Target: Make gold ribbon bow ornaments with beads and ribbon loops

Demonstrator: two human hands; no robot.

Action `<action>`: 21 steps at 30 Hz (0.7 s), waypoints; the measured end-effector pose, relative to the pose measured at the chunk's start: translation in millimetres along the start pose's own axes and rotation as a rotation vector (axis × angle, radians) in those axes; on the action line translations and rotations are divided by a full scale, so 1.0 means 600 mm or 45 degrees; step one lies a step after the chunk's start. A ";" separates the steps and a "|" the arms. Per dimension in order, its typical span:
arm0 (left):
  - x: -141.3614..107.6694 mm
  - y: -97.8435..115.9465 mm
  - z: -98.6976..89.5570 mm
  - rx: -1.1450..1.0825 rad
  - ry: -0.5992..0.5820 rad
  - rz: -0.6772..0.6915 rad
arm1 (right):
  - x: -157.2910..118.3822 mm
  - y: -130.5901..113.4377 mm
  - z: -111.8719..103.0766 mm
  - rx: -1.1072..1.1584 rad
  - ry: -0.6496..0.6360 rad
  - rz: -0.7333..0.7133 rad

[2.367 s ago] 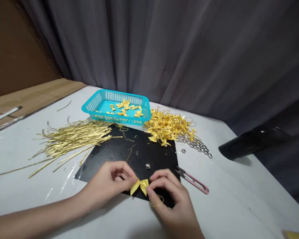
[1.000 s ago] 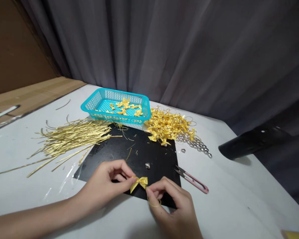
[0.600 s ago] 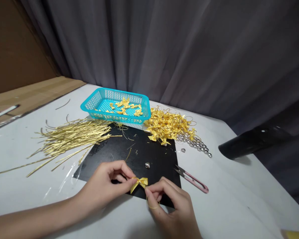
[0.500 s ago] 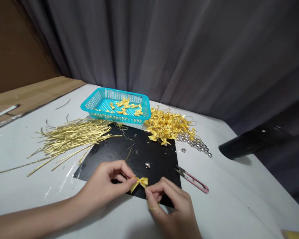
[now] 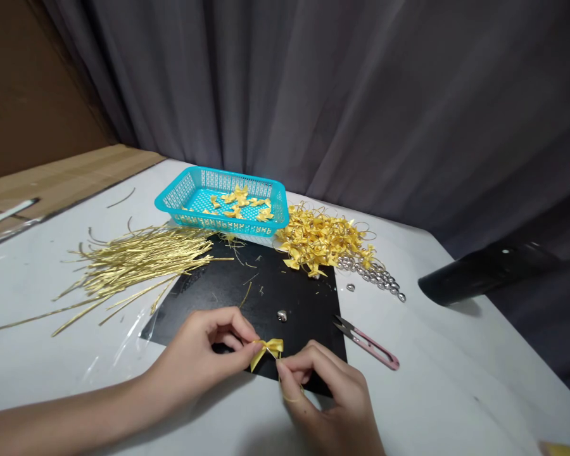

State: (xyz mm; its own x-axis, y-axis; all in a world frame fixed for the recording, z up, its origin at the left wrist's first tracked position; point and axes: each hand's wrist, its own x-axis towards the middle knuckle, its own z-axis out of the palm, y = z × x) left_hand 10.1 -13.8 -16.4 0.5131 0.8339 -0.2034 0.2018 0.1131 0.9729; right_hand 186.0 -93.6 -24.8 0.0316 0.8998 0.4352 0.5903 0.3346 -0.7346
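Observation:
Between my two hands is a yellow ribbon bow [image 5: 274,347], held just above the near part of a black mat [image 5: 223,288]. My left hand [image 5: 218,339] pinches the bow's left loop between thumb and forefinger. With thumb and forefinger closed, my right hand [image 5: 330,386] grips a thin gold cord [image 5: 289,398] at the bow's lower right; the cord curls down over the thumb. Just beyond the bow, a silver heart-shaped bead [image 5: 282,315] lies on the mat. Thread snips [image 5: 368,343] with a pink handle rest to the right, their blades over the mat's edge.
A turquoise basket [image 5: 173,216] with several yellow bows stands at the back. Right of it are a heap of corded bows [image 5: 323,237] and silver beads [image 5: 380,277]. Gold cords [image 5: 147,259] lie at left. A black cylindrical object [image 5: 460,278] juts in from the right.
Hardly anything differs. The whole view has shifted very slightly; both hands keep the same hold on the bow and cord.

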 end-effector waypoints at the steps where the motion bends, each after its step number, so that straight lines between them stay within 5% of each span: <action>1: 0.000 0.000 0.000 0.005 0.003 0.001 | 0.000 0.000 0.000 -0.001 0.005 -0.011; 21: -0.012 -0.006 0.003 0.120 -0.003 0.207 | -0.015 0.005 0.024 -0.427 0.127 -0.297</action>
State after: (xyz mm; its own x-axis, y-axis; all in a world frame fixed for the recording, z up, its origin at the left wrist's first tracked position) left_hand 7.4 -21.4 -18.8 0.5474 0.8356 -0.0448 0.1934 -0.0742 0.9783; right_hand 175.9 -96.7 -38.2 -0.0657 0.7734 0.6305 0.8201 0.4018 -0.4074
